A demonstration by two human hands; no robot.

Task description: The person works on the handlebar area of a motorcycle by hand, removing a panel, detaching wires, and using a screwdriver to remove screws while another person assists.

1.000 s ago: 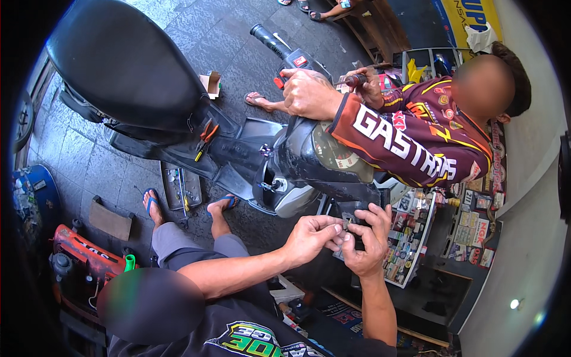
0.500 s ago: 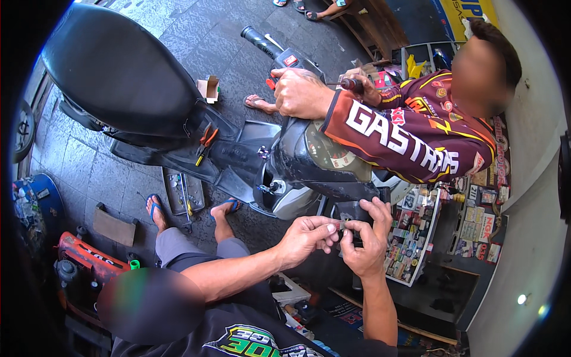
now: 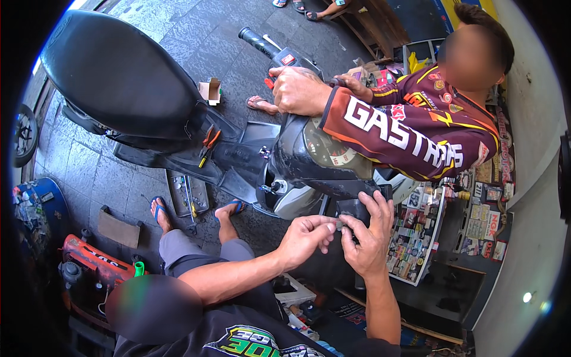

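Note:
My left hand (image 3: 306, 241) is closed, its thumb and index finger pinching a small greyish piece (image 3: 339, 225) too small to identify. My right hand (image 3: 369, 238) meets it, with thumb and forefinger on the same piece and the other fingers raised. Both hands are beside the front of a dark scooter (image 3: 238, 157), close to a black part (image 3: 352, 208) of its front end. Orange-handled pliers (image 3: 209, 140) lie on the scooter's footboard. The ignition area (image 3: 275, 187) is left of my hands.
Across the scooter, a person in a maroon jersey (image 3: 410, 131) has a fist over the handlebar (image 3: 259, 41). A metal tool tray (image 3: 187, 193) and a small open carton (image 3: 210, 91) are on the floor. A sticker-covered case (image 3: 416, 232) stands right; a red compressor (image 3: 98, 259) stands left.
My fingertips have shifted slightly around the small piece. The other person's far hand has moved left, toward the handlebar, and the head has tilted a little.

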